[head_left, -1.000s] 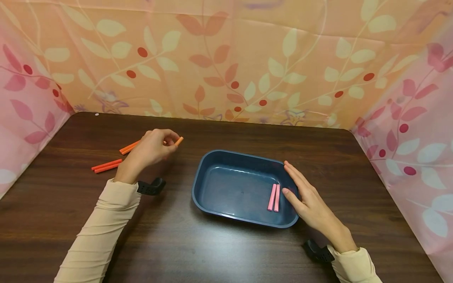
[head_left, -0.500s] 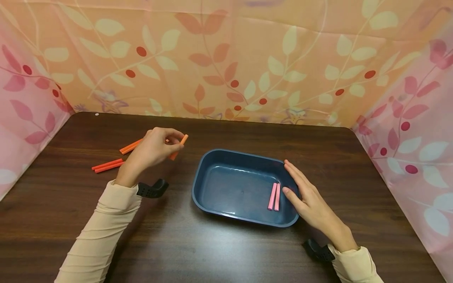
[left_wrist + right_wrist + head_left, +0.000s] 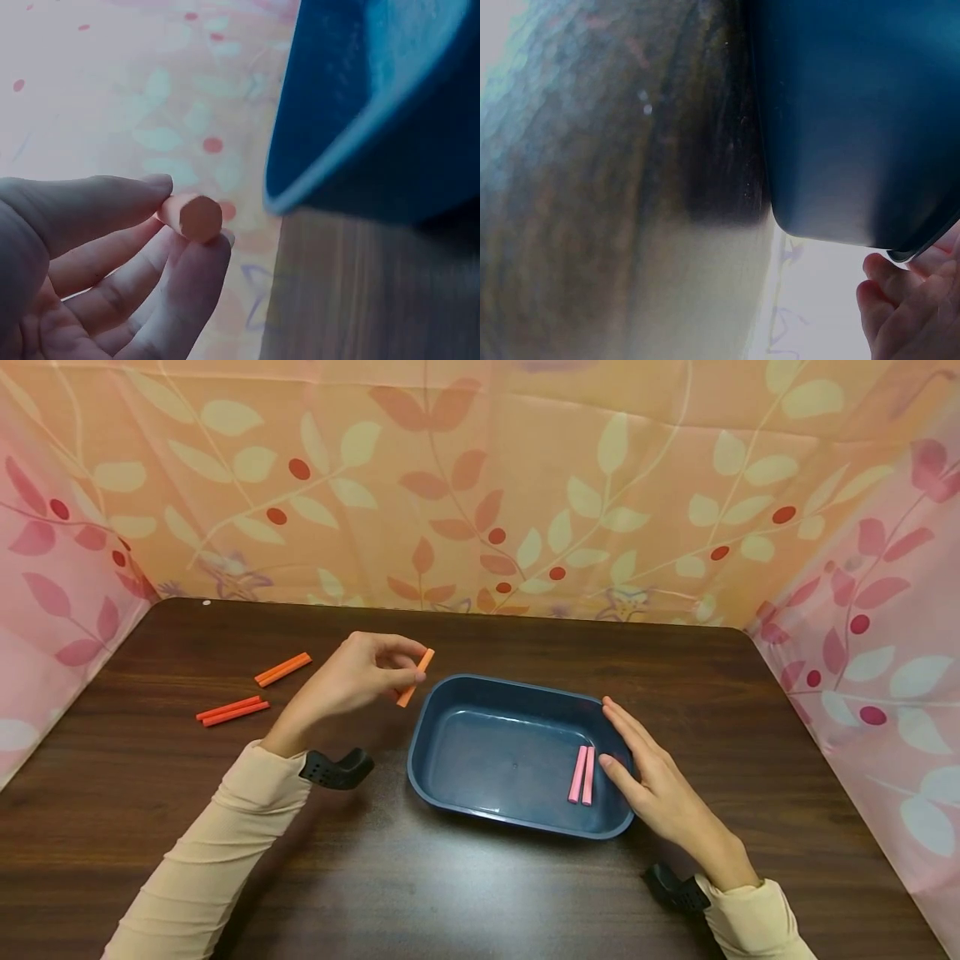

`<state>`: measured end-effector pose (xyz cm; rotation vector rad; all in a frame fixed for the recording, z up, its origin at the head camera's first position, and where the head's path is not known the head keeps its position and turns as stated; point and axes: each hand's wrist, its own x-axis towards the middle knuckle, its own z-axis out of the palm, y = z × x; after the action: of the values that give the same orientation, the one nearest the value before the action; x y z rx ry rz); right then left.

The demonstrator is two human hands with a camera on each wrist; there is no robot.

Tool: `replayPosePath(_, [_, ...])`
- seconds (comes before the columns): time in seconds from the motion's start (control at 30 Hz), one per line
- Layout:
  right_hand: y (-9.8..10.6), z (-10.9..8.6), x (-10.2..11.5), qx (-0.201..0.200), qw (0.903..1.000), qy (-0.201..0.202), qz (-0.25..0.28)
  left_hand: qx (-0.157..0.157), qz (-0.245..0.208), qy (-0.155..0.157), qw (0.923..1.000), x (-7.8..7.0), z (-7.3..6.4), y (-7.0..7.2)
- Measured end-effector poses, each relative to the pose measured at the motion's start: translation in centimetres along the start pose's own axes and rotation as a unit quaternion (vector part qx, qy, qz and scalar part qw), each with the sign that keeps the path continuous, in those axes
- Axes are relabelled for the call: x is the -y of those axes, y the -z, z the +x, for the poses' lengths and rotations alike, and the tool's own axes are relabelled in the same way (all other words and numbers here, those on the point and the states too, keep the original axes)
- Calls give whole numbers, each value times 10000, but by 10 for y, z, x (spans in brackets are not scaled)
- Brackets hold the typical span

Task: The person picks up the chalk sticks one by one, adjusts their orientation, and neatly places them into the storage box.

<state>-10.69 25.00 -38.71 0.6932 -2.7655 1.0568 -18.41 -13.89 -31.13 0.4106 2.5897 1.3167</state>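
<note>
My left hand point(image 3: 372, 674) pinches an orange stick point(image 3: 415, 679) between thumb and fingertips, just left of the blue bin's far left corner. The stick stands tilted, and in the left wrist view the orange stick point(image 3: 201, 217) shows a flat, many-sided end. My right hand point(image 3: 660, 789) rests with fairly straight fingers along the right rim of the blue plastic bin point(image 3: 487, 820), its thumb over the inner side. Two pink sticks point(image 3: 582, 775) lie side by side in the bin, near that thumb. In the right wrist view, my right fingers point(image 3: 889, 289) touch the bin's far end.
Two orange sticks point(image 3: 282, 669) lie together on the dark wooden table point(image 3: 480, 902), left of my left hand. Closer to me lie two red sticks point(image 3: 232, 711). Patterned cloth point(image 3: 480, 485) hangs behind the table and along both sides.
My left hand has lifted the orange stick and carried it right toward the bin, uncovering the two orange sticks left behind. My right hand stays on the bin's rim.
</note>
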Motion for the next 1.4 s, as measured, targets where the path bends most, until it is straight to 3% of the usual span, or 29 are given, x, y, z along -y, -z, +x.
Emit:
replayPosePath(0.17, [0,0,0,7,10000,-15,1,352,-534,-12,9980,-10,5,-11])
replayPosePath(0.53, [-2,0,-1,42,10000,13,4,827,-888,-41,9926,-26,9,-31])
replayPosePath(0.7, [-1,0,-1,40,10000,28,-20,906,-1063,-37,9902,-32,11,-40])
replayPosePath(0.93, [0,0,0,21,10000,2,-40,923,-908,-101,9915,-40,17,-57])
replayPosePath(1.4, [0,-1,1,-2,10000,-7,-65,1098,-1020,-230,9884,-53,27,-87])
